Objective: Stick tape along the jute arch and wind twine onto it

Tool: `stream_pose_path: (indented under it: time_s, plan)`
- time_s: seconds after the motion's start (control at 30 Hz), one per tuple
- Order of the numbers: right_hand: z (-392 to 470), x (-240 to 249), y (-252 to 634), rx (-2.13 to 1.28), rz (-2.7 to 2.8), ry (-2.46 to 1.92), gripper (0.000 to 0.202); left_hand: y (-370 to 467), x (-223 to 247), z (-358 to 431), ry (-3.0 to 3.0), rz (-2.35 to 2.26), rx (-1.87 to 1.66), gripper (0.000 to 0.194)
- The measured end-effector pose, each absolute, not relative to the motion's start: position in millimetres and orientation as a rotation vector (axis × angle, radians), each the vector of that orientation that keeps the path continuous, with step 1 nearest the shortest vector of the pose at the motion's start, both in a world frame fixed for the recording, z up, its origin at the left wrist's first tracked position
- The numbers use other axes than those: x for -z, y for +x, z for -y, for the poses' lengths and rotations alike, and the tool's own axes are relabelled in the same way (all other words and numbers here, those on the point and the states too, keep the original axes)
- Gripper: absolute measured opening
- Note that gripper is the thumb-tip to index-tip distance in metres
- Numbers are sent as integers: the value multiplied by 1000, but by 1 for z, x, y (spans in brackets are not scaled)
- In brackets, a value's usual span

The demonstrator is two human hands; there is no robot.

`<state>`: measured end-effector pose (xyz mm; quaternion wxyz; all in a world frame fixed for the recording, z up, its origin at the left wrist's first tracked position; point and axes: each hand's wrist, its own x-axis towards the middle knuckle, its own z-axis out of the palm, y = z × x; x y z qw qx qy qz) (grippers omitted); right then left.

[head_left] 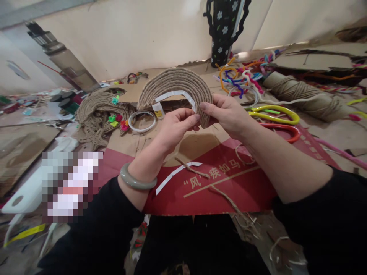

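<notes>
An arch of coiled brown twine (174, 80) is held up over the cardboard, with a white strip (174, 93) along its inner curve. My right hand (225, 112) grips the arch's right end, thumb in front. At the inner edge of that end, my left hand (182, 122) pinches the white strip, its fingers pressed together. Below the hands, a second white paper strip (172, 173) and a loose length of twine (225, 195) lie on the red printed part of the cardboard.
Scissors with yellow and red handles (294, 131) lie right of my right hand. A tape roll (142, 121) and twine piece with small flowers (99, 109) are at left. A twine spool (301, 93) and flowered tumbler (225, 32) stand beyond, with a bottle (67, 61) back left.
</notes>
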<state>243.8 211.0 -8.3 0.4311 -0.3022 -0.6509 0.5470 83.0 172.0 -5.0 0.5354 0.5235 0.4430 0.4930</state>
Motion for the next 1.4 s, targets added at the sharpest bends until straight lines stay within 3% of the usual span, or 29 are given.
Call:
stream_pose_path:
  time_s: [0.3,0.67,1.4]
  plan:
    - [-214,8,246,-1392,1547,-779,19,80,5,-172,1349,-988,-1038,13]
    - [-213,8,245,-1445,1547,-746,23,80,7,-173,1266,-1012,-1090,17]
    - [-213,10,244,-1336,1695,-775,10,81,5,-176,1216,-1057,-1237,13]
